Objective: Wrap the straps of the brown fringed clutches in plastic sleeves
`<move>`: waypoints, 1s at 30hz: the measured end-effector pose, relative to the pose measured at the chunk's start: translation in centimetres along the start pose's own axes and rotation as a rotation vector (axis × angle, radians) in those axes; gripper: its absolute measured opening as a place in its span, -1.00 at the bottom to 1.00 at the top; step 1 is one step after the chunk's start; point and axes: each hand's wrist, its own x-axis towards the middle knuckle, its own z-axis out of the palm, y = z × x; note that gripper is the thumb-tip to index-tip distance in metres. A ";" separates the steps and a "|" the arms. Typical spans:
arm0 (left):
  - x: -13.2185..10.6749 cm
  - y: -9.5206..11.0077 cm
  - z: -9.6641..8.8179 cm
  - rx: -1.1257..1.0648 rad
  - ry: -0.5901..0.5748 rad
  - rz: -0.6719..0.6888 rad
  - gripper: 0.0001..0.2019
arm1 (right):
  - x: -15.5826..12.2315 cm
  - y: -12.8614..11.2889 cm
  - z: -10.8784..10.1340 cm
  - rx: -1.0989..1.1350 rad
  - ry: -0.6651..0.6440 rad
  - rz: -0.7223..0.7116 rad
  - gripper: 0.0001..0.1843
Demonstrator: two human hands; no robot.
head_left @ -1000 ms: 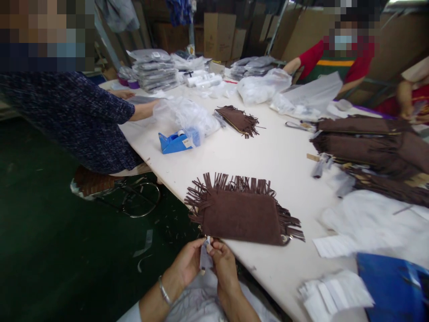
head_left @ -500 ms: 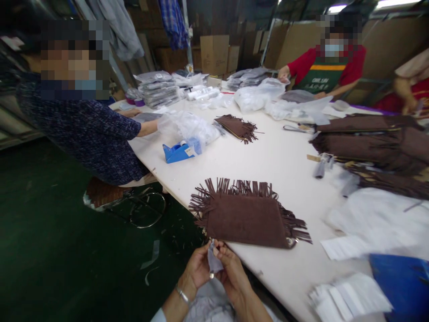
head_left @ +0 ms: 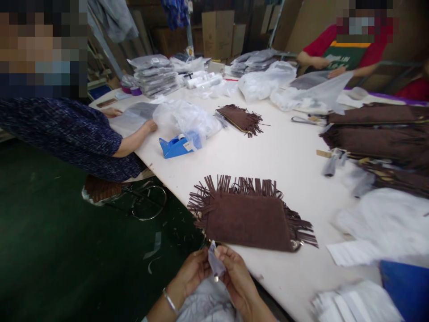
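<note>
A dark brown fringed suede pouch [head_left: 248, 221] lies flat at the table's near edge, its fringe pointing away and to both sides. Just below its near left corner, a small clear plastic bag [head_left: 217, 264] hangs with a shiny metal bit at its lower end. My right hand [head_left: 236, 275] pinches this bag near the top, thumb and fingers closed. From the other side, my left hand [head_left: 192, 273] has its fingers curled against the bag's edge; its fingertips are partly hidden. Whatever is inside the plastic is too small to tell.
A blue tape dispenser [head_left: 179, 146] stands at the left edge beside crumpled plastic [head_left: 187, 118]. Another fringed pouch [head_left: 238, 118] lies mid-table. More brown pouches [head_left: 382, 141] are piled right, near white packets [head_left: 355, 302]. Co-workers' hands [head_left: 149, 127] handle plastic left and far right.
My fingers have shifted slightly on the small plastic bag, the left ones a little away from its top. My view has tilted down. The far co-worker's hands have come closer together.
</note>
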 end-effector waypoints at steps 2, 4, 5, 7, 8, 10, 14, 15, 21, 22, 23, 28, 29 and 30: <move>-0.7 0.7 0.3 0.038 0.028 0.043 -0.75 | 0.1 0.3 -0.1 -0.062 0.051 -0.021 -0.59; -1.4 1.3 0.9 0.052 0.030 0.064 -0.70 | 0.2 0.5 0.0 -0.095 0.083 -0.030 -0.56; -1.7 1.6 1.2 0.064 0.032 0.074 -0.69 | 0.2 0.6 0.0 -0.102 0.095 -0.031 -0.55; -2.3 1.8 2.0 0.113 0.064 0.134 -0.70 | 0.2 0.6 0.1 -0.116 0.119 -0.022 -0.52; -2.5 1.9 2.4 0.144 0.085 0.173 -0.71 | 0.2 0.6 0.2 -0.123 0.133 -0.023 -0.52; -3.0 1.9 3.1 0.195 0.100 0.233 -0.74 | 0.2 0.8 0.3 -0.136 0.151 -0.046 -0.53; -3.5 2.2 3.9 0.242 0.060 0.207 -0.74 | 0.5 1.8 0.4 -0.152 0.139 -0.183 -0.53; -3.6 2.4 4.0 0.246 0.061 0.195 -0.74 | 0.5 2.0 0.4 -0.161 0.148 -0.221 -0.53; -4.0 2.9 4.1 0.308 0.102 0.169 -0.68 | 0.4 2.7 0.5 -0.338 0.232 -0.324 -0.52; -4.1 2.9 4.3 0.322 0.134 0.175 -0.66 | 0.3 2.6 0.5 -0.392 0.245 -0.341 -0.55; -4.2 2.9 4.4 0.332 0.166 0.185 -0.66 | 0.2 2.5 0.6 -0.451 0.256 -0.366 -0.59; -4.0 2.8 5.1 0.365 0.206 0.234 -0.70 | -0.6 2.0 0.6 -0.839 0.248 -0.647 -0.75; -3.9 2.8 5.1 0.371 0.194 0.243 -0.73 | -0.7 1.9 0.6 -0.948 0.239 -0.714 -0.74; -3.8 2.8 5.1 0.375 0.186 0.252 -0.74 | -0.8 1.8 0.6 -1.070 0.230 -0.772 -0.73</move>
